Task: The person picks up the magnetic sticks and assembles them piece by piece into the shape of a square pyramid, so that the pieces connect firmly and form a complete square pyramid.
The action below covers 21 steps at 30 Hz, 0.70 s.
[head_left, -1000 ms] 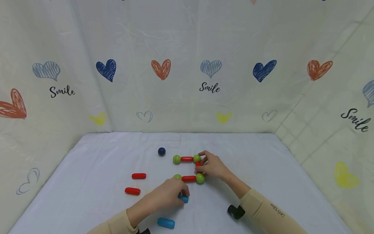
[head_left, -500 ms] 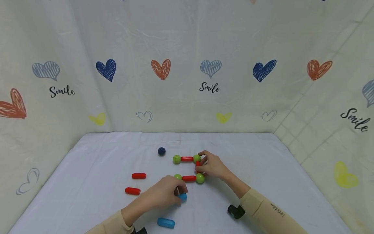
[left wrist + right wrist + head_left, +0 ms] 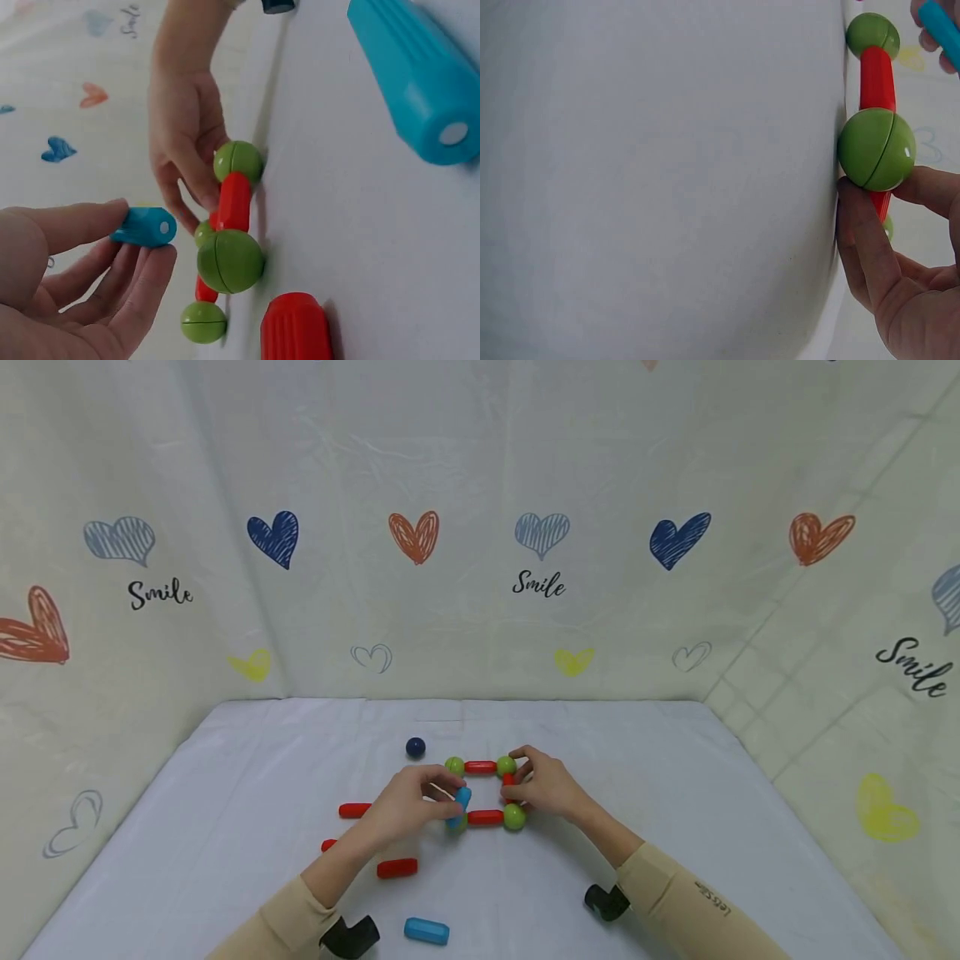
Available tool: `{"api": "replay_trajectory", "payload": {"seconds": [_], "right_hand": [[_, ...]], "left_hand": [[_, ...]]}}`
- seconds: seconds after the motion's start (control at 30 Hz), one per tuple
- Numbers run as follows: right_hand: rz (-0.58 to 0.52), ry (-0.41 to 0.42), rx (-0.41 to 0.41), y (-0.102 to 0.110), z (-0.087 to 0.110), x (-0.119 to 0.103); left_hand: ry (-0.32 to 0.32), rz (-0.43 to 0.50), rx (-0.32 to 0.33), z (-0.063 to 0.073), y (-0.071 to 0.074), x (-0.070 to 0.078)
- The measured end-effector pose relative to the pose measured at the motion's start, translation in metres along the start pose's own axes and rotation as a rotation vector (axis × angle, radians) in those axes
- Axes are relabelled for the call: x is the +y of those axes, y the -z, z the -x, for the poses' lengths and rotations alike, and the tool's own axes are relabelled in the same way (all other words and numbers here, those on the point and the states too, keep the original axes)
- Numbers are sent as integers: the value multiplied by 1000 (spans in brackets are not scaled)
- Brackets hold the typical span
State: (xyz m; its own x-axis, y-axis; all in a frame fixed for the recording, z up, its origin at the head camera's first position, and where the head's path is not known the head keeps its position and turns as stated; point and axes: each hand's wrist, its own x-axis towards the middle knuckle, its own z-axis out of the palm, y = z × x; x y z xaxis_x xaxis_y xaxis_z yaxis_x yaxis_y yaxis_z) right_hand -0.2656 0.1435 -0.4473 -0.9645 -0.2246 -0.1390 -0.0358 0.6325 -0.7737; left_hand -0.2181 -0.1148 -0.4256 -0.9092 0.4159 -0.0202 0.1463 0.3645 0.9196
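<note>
Held blue rod (image 3: 463, 797) has moved forward; backdrop (image 3: 465, 618) reads "Smile" (image 3: 538, 584).

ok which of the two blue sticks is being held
The raised blue stick, pinched in the left hand; the other blue stick lies on the white tabletop, nearer the person, with no hand on it.

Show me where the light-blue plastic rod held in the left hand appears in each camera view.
Head: the light-blue plastic rod is below centre, pinched in the left hand.
Left wrist: the rod is left of centre, one end facing the camera.
Right wrist: the rod is in the top right corner, cut by the edge.
Shared landmark: the right hand, visible in all three.
</note>
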Motion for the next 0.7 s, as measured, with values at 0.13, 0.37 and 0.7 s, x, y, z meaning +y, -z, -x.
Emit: {"api": "replay_trajectory", "payload": {"seconds": [0.13, 0.37, 0.7], "right_hand": [[6, 1, -1, 0, 0, 0], [-2, -1, -2, 0, 0, 1], [-3, -9, -6, 1, 0, 0]], "left_hand": [[55, 137, 73, -9, 2, -6], [130, 269, 138, -26, 1, -17], [214, 270, 155, -30, -2, -27]]}}
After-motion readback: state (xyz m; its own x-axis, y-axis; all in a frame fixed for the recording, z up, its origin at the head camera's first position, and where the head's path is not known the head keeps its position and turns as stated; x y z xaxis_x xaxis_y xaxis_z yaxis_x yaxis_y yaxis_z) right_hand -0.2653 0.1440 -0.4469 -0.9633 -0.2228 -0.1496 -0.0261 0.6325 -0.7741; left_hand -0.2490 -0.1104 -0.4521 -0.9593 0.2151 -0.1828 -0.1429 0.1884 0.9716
